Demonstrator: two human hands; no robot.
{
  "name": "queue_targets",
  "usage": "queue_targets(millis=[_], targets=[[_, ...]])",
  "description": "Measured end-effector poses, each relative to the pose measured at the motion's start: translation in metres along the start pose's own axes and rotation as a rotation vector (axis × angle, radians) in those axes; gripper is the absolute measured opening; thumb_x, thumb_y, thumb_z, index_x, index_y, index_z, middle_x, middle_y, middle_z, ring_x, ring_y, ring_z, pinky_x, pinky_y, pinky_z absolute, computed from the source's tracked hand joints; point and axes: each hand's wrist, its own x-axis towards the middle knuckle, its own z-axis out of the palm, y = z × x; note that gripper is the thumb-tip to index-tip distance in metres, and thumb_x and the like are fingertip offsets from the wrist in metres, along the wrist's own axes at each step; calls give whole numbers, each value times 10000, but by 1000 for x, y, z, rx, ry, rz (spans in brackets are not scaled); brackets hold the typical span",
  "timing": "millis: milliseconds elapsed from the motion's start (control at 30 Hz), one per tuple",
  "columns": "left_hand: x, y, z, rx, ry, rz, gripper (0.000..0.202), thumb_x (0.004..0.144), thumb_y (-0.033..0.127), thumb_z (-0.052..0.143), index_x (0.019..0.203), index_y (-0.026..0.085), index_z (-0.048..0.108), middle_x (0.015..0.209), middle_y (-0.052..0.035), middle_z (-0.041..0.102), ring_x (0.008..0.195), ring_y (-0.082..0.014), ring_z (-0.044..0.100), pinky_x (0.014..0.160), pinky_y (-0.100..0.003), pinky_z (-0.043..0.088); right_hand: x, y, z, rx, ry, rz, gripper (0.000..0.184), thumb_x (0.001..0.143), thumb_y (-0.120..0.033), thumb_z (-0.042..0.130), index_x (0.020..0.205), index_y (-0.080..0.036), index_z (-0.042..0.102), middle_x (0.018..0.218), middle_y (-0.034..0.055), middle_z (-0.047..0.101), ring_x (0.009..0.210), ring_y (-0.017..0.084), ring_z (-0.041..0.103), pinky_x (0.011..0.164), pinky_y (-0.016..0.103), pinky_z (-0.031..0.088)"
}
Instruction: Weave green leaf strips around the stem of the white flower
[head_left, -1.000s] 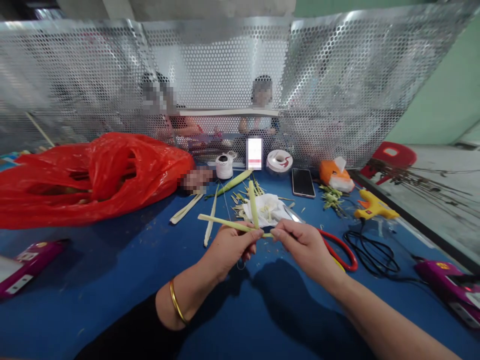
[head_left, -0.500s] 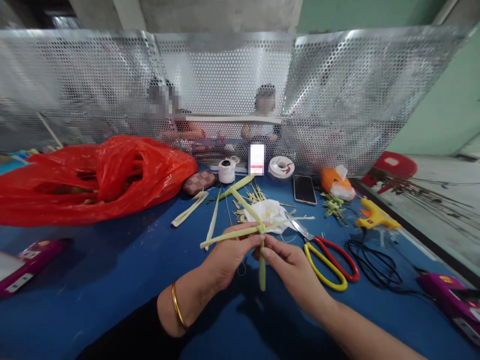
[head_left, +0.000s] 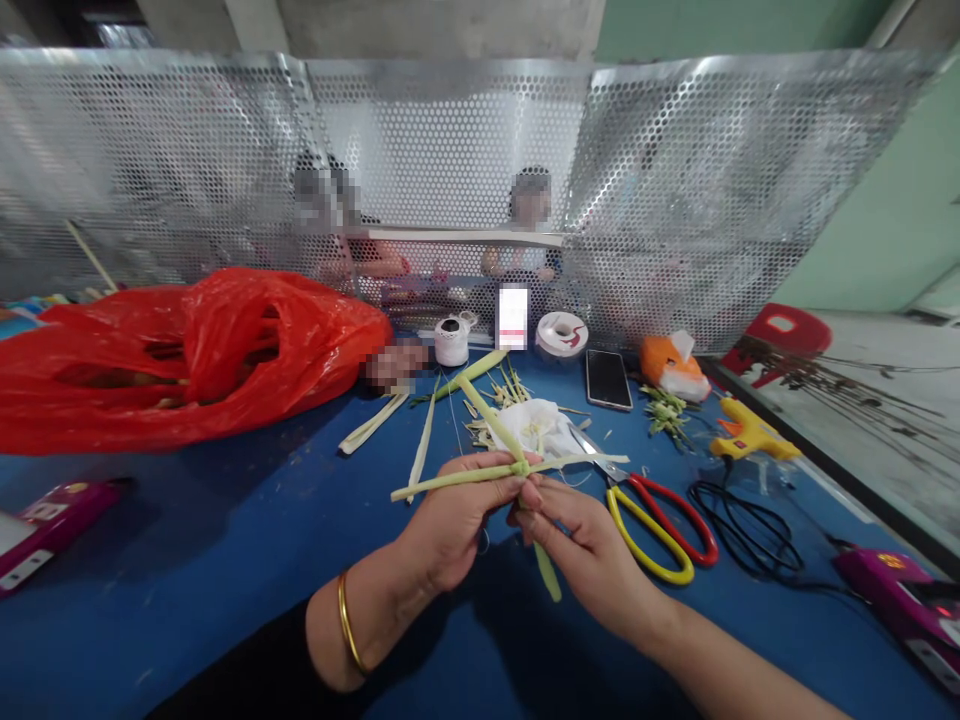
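Observation:
Pale green leaf strips (head_left: 491, 412) cross at a small folded knot in front of me, their ends sticking out several ways. My left hand (head_left: 454, 520) is closed, pinching the piece between thumb and fingers just under the knot; a gold bangle circles that wrist. Pressed close beside it, my right hand (head_left: 585, 535) also pinches the piece, and the lower strip end hangs out beneath its fingers. The fingertips partly hide the strips where they meet. Right of my hands, scissors (head_left: 651, 530) with one yellow and one red handle lie open on the blue table (head_left: 247, 560).
Beyond my hands lie leaf scraps, a white tissue (head_left: 534, 425), a thread spool (head_left: 451, 343), a ribbon roll (head_left: 562, 335) and a phone (head_left: 608, 380). A red plastic bag (head_left: 187, 360) spreads at left; a yellow glue gun (head_left: 754, 430) sits right. A perforated metal screen (head_left: 465, 140) stands behind.
The knot has dropped slightly. The lower strip end, which hung straight down, now slants to the right, and the right-hand strip points less upward. Both hands still pinch the piece.

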Motion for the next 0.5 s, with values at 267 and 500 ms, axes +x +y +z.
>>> queue_targets(millis=[267,500], targets=[[1,3,-5,-1,76,-33,306,635,235,802,907,132,706,706,-22,661,671,-139,611,630,-240,472,-5,-5,-2,-357,-16,-117,257,944,-248,478,703,-204,555,739,37,602,716,174,558,676,294,404],[-3,9,-8,220,-127,-213,237,773,268,662,950,122,722,612,46,502,395,-15,323,384,-173,195,3,-16,-48,-542,441,-170,150,881,-261,556,746,-198,577,727,23,610,703,170,541,675,299,381]])
